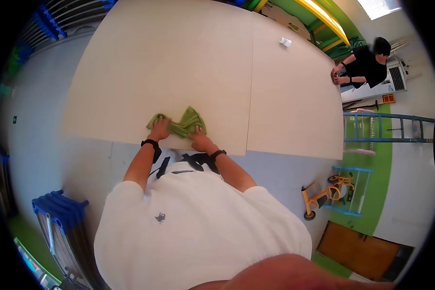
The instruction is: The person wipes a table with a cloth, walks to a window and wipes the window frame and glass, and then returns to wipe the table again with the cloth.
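Note:
A crumpled green cloth (pixel 182 126) lies near the front edge of a large pale table board (pixel 169 63). My left hand (pixel 159 129) grips its left end, with some cloth showing beyond the fingertips. At the cloth's right end, my right hand (pixel 202 140) has its fingers closed on the fabric. Between the two hands the cloth is bunched in folds, and one corner fans out away from me. Dark bands circle both wrists.
A small white cup-like object (pixel 285 42) sits toward the far right of the boards. Another person (pixel 367 63) in black stands at the right end, hands at the edge. Blue-topped stacked frames (pixel 60 208), a yellow tricycle (pixel 326 194) and a ladder (pixel 391 127) stand around.

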The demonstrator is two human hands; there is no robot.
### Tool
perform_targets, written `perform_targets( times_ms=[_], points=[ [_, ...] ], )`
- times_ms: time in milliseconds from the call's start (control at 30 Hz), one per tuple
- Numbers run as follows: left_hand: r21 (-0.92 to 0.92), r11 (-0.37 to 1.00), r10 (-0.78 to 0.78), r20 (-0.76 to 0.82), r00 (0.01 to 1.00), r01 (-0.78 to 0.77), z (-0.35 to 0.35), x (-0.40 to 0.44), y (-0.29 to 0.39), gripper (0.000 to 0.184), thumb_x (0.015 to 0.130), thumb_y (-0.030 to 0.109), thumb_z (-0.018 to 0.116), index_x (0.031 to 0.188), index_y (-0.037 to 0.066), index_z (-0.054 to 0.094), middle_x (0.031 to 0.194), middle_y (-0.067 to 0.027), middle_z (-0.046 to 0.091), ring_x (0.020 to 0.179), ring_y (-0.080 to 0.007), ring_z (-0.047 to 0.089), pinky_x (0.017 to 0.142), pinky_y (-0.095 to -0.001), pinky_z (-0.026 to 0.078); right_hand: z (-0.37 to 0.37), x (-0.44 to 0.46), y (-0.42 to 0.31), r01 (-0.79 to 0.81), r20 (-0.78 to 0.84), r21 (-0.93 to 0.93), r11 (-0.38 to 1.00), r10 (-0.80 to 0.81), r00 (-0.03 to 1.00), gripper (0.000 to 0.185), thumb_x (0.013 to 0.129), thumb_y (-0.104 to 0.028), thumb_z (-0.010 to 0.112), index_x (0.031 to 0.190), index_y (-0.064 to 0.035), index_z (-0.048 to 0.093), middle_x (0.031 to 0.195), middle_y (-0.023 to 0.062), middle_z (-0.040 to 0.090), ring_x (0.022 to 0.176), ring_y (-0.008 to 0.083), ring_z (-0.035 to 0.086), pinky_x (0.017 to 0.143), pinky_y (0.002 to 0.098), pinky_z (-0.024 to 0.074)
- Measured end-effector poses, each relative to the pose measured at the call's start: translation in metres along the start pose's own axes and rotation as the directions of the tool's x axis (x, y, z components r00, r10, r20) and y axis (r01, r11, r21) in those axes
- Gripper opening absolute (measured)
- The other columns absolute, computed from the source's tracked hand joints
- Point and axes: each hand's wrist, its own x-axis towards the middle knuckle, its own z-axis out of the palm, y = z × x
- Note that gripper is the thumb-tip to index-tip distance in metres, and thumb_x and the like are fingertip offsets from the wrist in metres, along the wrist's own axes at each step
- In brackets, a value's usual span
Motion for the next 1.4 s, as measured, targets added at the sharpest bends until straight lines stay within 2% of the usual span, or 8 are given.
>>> perform_targets(
  times_ms=[133, 367, 567, 667, 1067, 1133, 1267, 1400],
  points=[
    [-0.033, 0.998, -0.062, -0.422, 0.904, 0.053, 0.025, -0.007, -0.009, 0.062, 0.077, 0.021, 0.058, 0.134, 0.006, 0.040, 0.142, -0.0149, 0.035, 0.128, -0.0348, 0.034, 0.103, -0.0562, 0.026, -0.009, -0.014, 0.008, -0.100, 0.046, -0.026, 0.995, 0.102, 0.994, 0.060, 0.079, -0.027, 0.054, 0.135, -0.0088, 0.043, 0.142, 0.0370, 0.015, 0.131, 0.0517, 0.020, 0.108, 0.0478, 0.0271],
    [0.108, 0.904, 0.426, -0.160, 0.891, -0.413, 0.040, -0.019, 0.064, 0.050, 0.074, 0.007, 0.054, 0.124, 0.007, 0.049, 0.136, -0.0123, 0.044, 0.118, -0.0300, 0.046, 0.091, -0.0444, 0.041, -0.071, -0.072, 0.056, -0.718, 0.127, 0.145, 0.681, 0.707, 0.696, 0.061, 0.087, -0.039, 0.042, 0.132, 0.0022, 0.042, 0.126, 0.0254, 0.050, 0.118, 0.0406, 0.047, 0.100, 0.0486, 0.0364],
    [0.057, 0.788, 0.615, -0.030, 0.788, -0.613, 0.064, 0.004, 0.083, 0.047, 0.075, 0.006, 0.051, 0.122, 0.013, 0.052, 0.132, -0.0030, 0.049, 0.112, -0.0257, 0.051, 0.086, -0.0406, 0.045, -0.093, -0.100, 0.091, -0.631, 0.211, 0.040, 0.775, 0.611, 0.763, 0.067, 0.083, -0.042, 0.049, 0.125, 0.0107, 0.045, 0.113, 0.0265, 0.058, 0.107, 0.0413, 0.054, 0.094, 0.0461, 0.0415],
    [0.026, 0.872, 0.489, -0.023, 0.872, -0.488, 0.045, -0.006, 0.084, 0.045, 0.076, 0.005, 0.051, 0.121, 0.013, 0.053, 0.131, -0.0014, 0.050, 0.109, -0.0247, 0.053, 0.085, -0.0424, 0.046, -0.054, -0.083, 0.127, -0.677, -0.044, 0.071, 0.733, 0.680, 0.732, 0.060, 0.080, -0.042, 0.054, 0.115, 0.0058, 0.056, 0.111, 0.0267, 0.059, 0.102, 0.0397, 0.057, 0.089, 0.0453, 0.0456],
    [0.030, 0.988, 0.152, -0.085, 0.985, -0.150, -0.003, 0.003, 0.021, 0.038, 0.076, 0.011, 0.054, 0.113, 0.008, 0.054, 0.129, -0.0081, 0.051, 0.101, -0.0292, 0.055, 0.080, -0.0450, 0.048, -0.069, 0.046, 0.035, -0.270, -0.078, -0.300, 0.915, 0.259, 0.963, 0.031, 0.073, -0.028, 0.059, 0.081, 0.0006, 0.067, 0.095, 0.0240, 0.064, 0.083, 0.0398, 0.062, 0.090, 0.0504, 0.0432],
    [0.035, 0.999, -0.038, -0.025, 0.999, 0.039, -0.027, 0.006, 0.032, 0.052, 0.079, 0.017, 0.055, 0.128, 0.003, 0.044, 0.138, -0.0213, 0.039, 0.118, -0.0363, 0.046, 0.089, -0.0507, 0.043, -0.054, 0.049, 0.031, -0.271, -0.342, -0.068, 0.960, 0.233, 0.910, 0.031, 0.073, -0.027, 0.060, 0.082, 0.0016, 0.067, 0.108, 0.0283, 0.059, 0.083, 0.0411, 0.061, 0.088, 0.0493, 0.0453],
    [0.085, 0.936, -0.339, -0.033, 0.940, 0.341, -0.012, 0.035, 0.045, 0.087, 0.078, 0.031, 0.059, 0.142, -0.007, 0.014, 0.145, -0.0353, 0.011, 0.135, -0.0491, 0.012, 0.102, -0.0612, 0.022, -0.041, 0.031, 0.037, -0.228, -0.282, 0.116, 0.967, 0.252, 0.926, 0.033, 0.074, -0.030, 0.061, 0.088, -0.0012, 0.070, 0.125, 0.0251, 0.051, 0.091, 0.0383, 0.059, 0.084, 0.0474, 0.0484],
    [0.202, 0.972, -0.097, -0.119, 0.988, 0.120, 0.015, 0.079, 0.067, 0.084, 0.077, 0.033, 0.062, 0.141, -0.004, 0.023, 0.144, -0.0357, 0.014, 0.134, -0.0499, 0.015, 0.105, -0.0569, 0.023, -0.068, -0.012, 0.010, -0.430, -0.275, 0.075, 0.900, 0.433, 0.858, 0.031, 0.074, -0.028, 0.059, 0.091, -0.0044, 0.070, 0.127, 0.0205, 0.052, 0.098, 0.0340, 0.058, 0.082, 0.0456, 0.0495]
  ],
)
